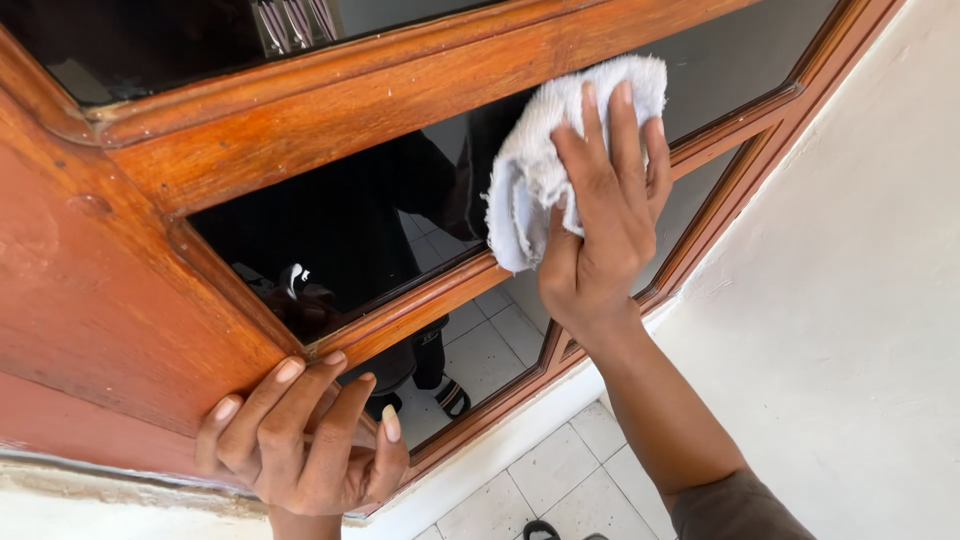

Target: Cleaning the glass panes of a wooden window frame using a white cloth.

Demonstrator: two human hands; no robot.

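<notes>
The left hand (300,440) is seen closest to the lens, at the lower edge of the wooden door frame (300,120); its fingers (265,395) are curled over the frame's bottom rail, with the thumb (388,440) resting against the underside, so the frame is gripped by this hand and nothing else is held in it. Further up the frame, the right hand (600,215) is laid flat on a white cloth (545,150), which is pressed against the dark glass pane (340,230) set in the frame, just above a slanting wooden crossbar (420,300). The fingers of this hand are spread over the cloth and the thumb is tucked under its bunched lower edge, so the cloth is clamped between palm and glass. The two hands are kept well apart, the right forearm (660,400) being stretched up from the lower right, where a grey-brown sleeve (740,510) is visible. In the glass below the crossbar, a reflection of pale floor tiles and a pair of sandalled feet (440,390) can be made out. To the right of the frame, a rough white wall (850,300) is seen, and beneath the frame white floor tiles (570,480) are visible.
</notes>
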